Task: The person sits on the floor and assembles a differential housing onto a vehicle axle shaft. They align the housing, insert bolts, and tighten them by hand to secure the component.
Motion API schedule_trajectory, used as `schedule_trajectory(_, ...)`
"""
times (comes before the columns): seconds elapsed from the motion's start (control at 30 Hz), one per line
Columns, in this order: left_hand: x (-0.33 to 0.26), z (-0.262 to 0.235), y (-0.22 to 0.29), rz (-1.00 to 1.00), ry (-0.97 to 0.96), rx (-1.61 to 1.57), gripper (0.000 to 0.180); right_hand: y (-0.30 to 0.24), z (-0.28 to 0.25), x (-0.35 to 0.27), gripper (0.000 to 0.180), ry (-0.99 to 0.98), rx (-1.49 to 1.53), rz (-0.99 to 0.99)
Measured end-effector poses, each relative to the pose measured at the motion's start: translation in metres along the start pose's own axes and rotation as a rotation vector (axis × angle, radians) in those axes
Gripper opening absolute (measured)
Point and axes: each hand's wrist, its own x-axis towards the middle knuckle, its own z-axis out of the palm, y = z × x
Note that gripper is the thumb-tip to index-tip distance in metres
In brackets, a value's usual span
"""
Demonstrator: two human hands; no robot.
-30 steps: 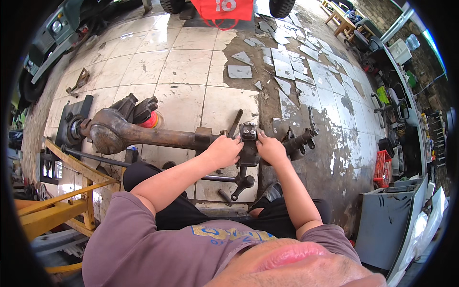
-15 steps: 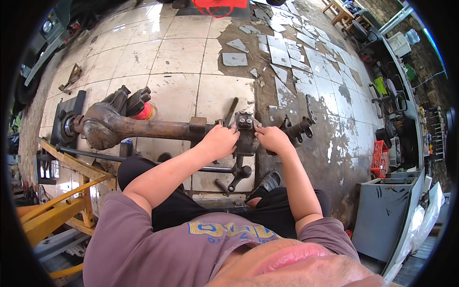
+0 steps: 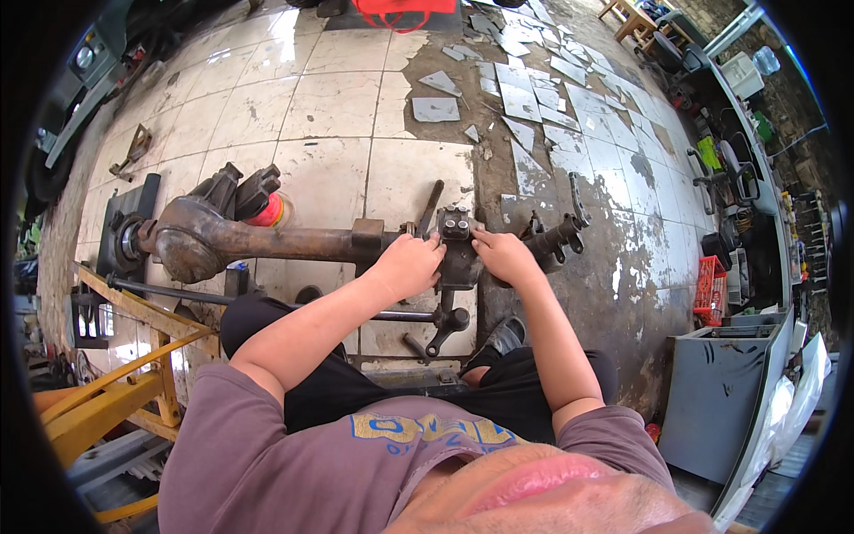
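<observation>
**My left hand and right hand flank a dark metal block**

My left fingers are bent, their tips against the block's left side near its upper part; my right hand mirrors it, fingertips at the right edge. Both palms face down, so I cannot tell how far the fingers are apart beneath or whether either hand is clamped on anything.

The block is straight ahead of me, between my hands, with shiny bolt heads on top. It sits toward the right end of a rusty axle housing above the tiled floor. A slim dark lever angles up beyond my left hand; a long rod passes below my left forearm.
</observation>
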Motion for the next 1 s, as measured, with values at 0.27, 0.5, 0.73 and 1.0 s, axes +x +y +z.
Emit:
schedule_trajectory(0.27,-0.001,0.003,0.001,0.009,0.015,0.010,0.056,0.007,0.002,-0.002,0.045,-0.002,0.009,-0.016)
schedule_trajectory(0.5,0.000,0.006,-0.002,-0.001,0.002,0.015,0.056,-0.010,0.000,-0.004,0.045,0.088,0.055,-0.002)
schedule_trajectory(0.73,-0.002,0.006,-0.002,0.001,0.012,0.028,0.056,-0.009,-0.012,-0.003,0.045,-0.039,0.030,0.011)
schedule_trajectory(1.0,-0.005,0.006,-0.003,-0.009,-0.006,0.024,0.057,-0.008,-0.016,0.004,0.044,-0.154,-0.079,0.002)
